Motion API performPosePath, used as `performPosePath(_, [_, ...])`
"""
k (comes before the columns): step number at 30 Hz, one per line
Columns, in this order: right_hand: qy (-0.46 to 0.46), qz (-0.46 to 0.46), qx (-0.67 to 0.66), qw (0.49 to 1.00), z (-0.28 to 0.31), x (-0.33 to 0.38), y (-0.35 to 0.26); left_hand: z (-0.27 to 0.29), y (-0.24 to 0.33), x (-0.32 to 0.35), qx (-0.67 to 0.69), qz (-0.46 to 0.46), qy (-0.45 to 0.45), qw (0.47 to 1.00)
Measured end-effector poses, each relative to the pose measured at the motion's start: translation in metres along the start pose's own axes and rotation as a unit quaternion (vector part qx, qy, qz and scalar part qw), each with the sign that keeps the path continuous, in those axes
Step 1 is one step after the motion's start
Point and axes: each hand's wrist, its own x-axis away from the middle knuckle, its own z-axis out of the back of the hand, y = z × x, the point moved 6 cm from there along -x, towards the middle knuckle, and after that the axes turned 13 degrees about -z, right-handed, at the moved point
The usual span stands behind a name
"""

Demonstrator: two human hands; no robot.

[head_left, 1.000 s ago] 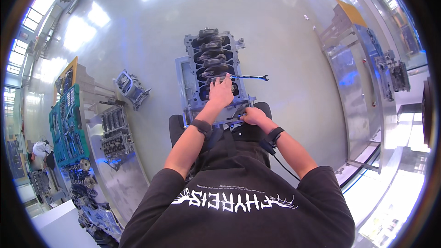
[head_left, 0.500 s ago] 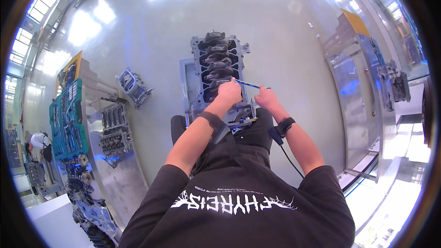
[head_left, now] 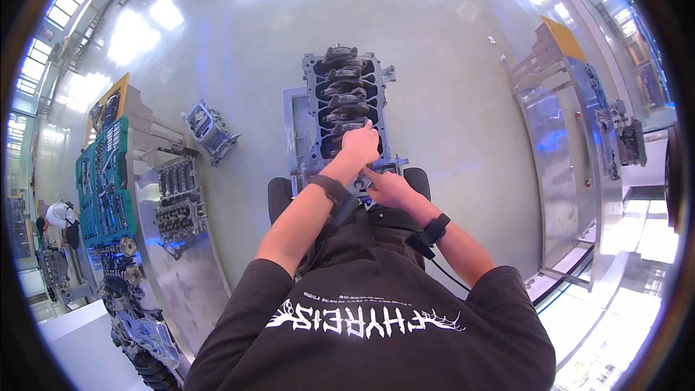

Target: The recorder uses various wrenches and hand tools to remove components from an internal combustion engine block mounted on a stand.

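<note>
A grey engine block (head_left: 312, 105) stands upright before me with its crankshaft (head_left: 344, 94) exposed, a row of dark webs and journals. My left hand (head_left: 360, 146) is closed over the near part of the crankshaft, at the head of a wrench that the hand now hides. Closer to my body, my right hand (head_left: 391, 190) is curled at the block's near end, its fingertips just below my left hand. The wrench handle runs between the two hands and is almost wholly covered.
To the left, a metal bench carries a green tool case (head_left: 107, 181) and a cylinder head (head_left: 177, 199). A metal casting (head_left: 210, 132) sits on the floor beside it. Another metal bench (head_left: 572, 166) stands at the right with engine parts. A person (head_left: 61, 217) bends at the far left.
My right hand has swung left and toward my body, carrying the wrench handle round. My left hand has stayed nearly where it was.
</note>
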Motion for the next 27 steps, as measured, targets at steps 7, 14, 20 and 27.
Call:
performPosePath(7, [-0.035,0.057,-0.019,0.998,-0.011,0.001,-0.011,-0.001,0.002,0.002,-0.05,-0.008,0.029,0.998])
performPosePath(14, [-0.024,0.065,-0.064,0.996,-0.01,0.005,-0.007,-0.006,-0.003,0.001,-0.034,-0.029,0.082,0.996])
performPosePath(20, [-0.082,0.015,-0.046,0.995,-0.014,0.006,-0.002,-0.014,0.002,0.004,-0.009,-0.007,0.071,0.997])
performPosePath(27, [-0.101,0.011,-0.057,0.993,-0.014,0.003,-0.003,-0.015,-0.003,0.008,-0.021,-0.024,0.063,0.998])
